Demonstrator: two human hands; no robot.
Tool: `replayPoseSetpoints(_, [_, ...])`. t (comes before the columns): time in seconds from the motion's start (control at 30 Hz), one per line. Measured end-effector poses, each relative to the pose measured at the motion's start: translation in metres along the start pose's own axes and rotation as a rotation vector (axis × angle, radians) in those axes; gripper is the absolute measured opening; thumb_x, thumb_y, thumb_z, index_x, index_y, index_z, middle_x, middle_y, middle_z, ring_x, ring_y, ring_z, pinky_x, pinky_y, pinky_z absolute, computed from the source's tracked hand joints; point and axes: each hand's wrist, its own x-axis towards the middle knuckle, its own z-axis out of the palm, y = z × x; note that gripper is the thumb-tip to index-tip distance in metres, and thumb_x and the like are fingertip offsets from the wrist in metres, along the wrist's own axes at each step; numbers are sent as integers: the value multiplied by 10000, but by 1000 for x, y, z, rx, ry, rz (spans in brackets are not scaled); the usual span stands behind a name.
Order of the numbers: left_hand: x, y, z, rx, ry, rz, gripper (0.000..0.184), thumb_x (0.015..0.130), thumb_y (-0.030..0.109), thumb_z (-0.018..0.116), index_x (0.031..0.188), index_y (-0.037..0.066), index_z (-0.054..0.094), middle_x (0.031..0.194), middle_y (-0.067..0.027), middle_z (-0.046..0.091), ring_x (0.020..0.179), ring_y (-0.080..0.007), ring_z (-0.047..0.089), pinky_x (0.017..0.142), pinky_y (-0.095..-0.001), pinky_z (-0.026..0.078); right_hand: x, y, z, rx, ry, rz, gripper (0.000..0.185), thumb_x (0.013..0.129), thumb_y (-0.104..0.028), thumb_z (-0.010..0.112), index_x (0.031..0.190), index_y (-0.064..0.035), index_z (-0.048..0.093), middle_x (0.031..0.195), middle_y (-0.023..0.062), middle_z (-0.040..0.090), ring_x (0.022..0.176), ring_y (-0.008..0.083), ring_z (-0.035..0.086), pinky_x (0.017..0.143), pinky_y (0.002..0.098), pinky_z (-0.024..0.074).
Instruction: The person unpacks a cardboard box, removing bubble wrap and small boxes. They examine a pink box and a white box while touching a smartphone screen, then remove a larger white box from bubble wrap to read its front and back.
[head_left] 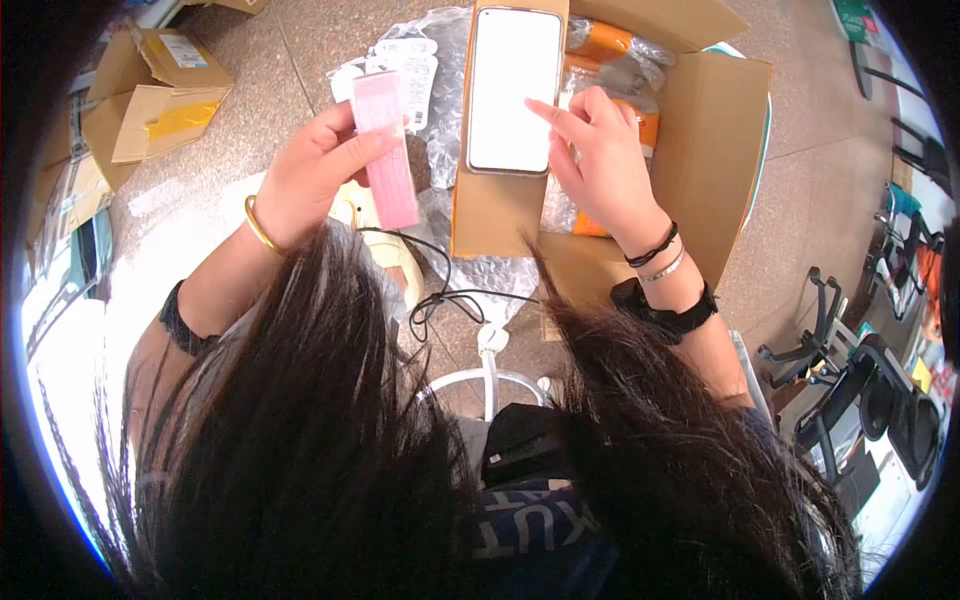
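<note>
A slim pink box (386, 165) is gripped between the thumb and fingers of my left hand (335, 165). My right hand (600, 150) holds nothing; its index finger stretches out over the bright white screen of a smartphone (514, 90), the other fingers bent loosely. Whether the fingertip touches the glass I cannot tell. The phone rests on a flap of an open cardboard box (705, 150). Inside that box lie orange-and-clear plastic packages (605, 42), partly hidden behind my right hand.
Clear bubble wrap (445, 155) and white labelled packaging (412, 75) lie left of the box. A black cord (445, 297) loops below, near a white stand (489, 365). Cut cardboard boxes (165, 95) sit at the far left; black chair bases (815, 325) stand at right.
</note>
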Motion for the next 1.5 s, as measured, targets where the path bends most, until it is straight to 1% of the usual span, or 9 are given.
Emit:
replayPoseSetpoints(0.13, [-6, 18, 9, -83, 30, -9, 412, 798, 43, 532, 1172, 22, 360, 994, -96, 529, 850, -168, 564, 762, -284, 498, -2, -4, -3, 51, -58, -41, 319, 701, -42, 535, 997, -136, 611, 708, 34, 408, 681, 176, 431, 684, 316, 320])
replayPoseSetpoints(0.4, [-2, 17, 13, -274, -52, -123, 344, 795, 26, 551, 1080, 15, 358, 1010, -165, 525, 912, -225, 575, 736, -289, 518, -2, -18, -14, 141, -74, -106, 327, 702, -53, 581, 1027, -85, 581, 771, 33, 477, 722, 183, 465, 704, 312, 346])
replayPoseSetpoints(0.47, [-2, 14, 14, -242, -66, -157, 338, 794, 32, 559, 1067, 10, 360, 1007, -166, 530, 926, -227, 573, 725, -286, 520, -4, -32, -14, 577, -97, 6, 353, 695, -114, 653, 1034, -71, 566, 798, 45, 514, 751, 200, 483, 711, 308, 382])
replayPoseSetpoints(0.57, [-3, 2, 12, -78, -222, -174, 319, 782, 21, 574, 1036, 6, 381, 983, -136, 540, 919, -187, 565, 738, -280, 498, -9, -38, -9, 566, -130, -5, 386, 690, -222, 672, 1027, -78, 550, 821, 70, 576, 756, 256, 546, 713, 344, 415])
replayPoseSetpoints(0.63, [-2, -6, 9, 153, -308, 27, 329, 757, 11, 604, 1023, 16, 410, 971, -105, 541, 914, -147, 545, 776, -274, 463, -9, -41, -10, 562, -105, 0, 380, 679, -226, 680, 1007, -79, 558, 763, 66, 568, 690, 235, 543, 677, 316, 414])
replayPoseSetpoints(0.67, [-4, -4, 11, 153, -307, 24, 329, 757, 11, 604, 1023, 16, 410, 971, -105, 541, 914, -147, 545, 776, -274, 463, -10, -39, -12, 527, -84, 6, 363, 682, -219, 679, 996, -80, 563, 755, 64, 563, 675, 225, 533, 665, 310, 410])
replayPoseSetpoints(0.83, [-8, 12, 22, -110, -282, 93, 330, 738, 3, 616, 1015, 21, 436, 965, -83, 541, 928, -134, 525, 827, -274, 424, -11, -30, -17, 515, -58, 19, 346, 671, -184, 692, 979, -80, 576, 741, 55, 547, 636, 190, 501, 628, 286, 394])
replayPoseSetpoints(1.1, [-17, 37, 24, -59, -271, 172, 373, 730, -33, 566, 1062, 16, 406, 1018, -120, 532, 960, -190, 536, 853, -311, 429, -2, -35, -30, 839, 20, 103, 375, 658, -141, 713, 991, -54, 566, 864, 66, 575, 792, 184, 541, 731, 281, 414])
replayPoseSetpoints(1.5, [-21, 44, 26, -50, -228, 213, 383, 729, 41, 615, 1053, 12, 414, 1003, -115, 554, 913, -170, 560, 821, -279, 436, 4, -39, -41, 782, 39, 41, 384, 642, -145, 721, 983, -51, 570, 862, 73, 577, 803, 194, 544, 733, 287, 416])
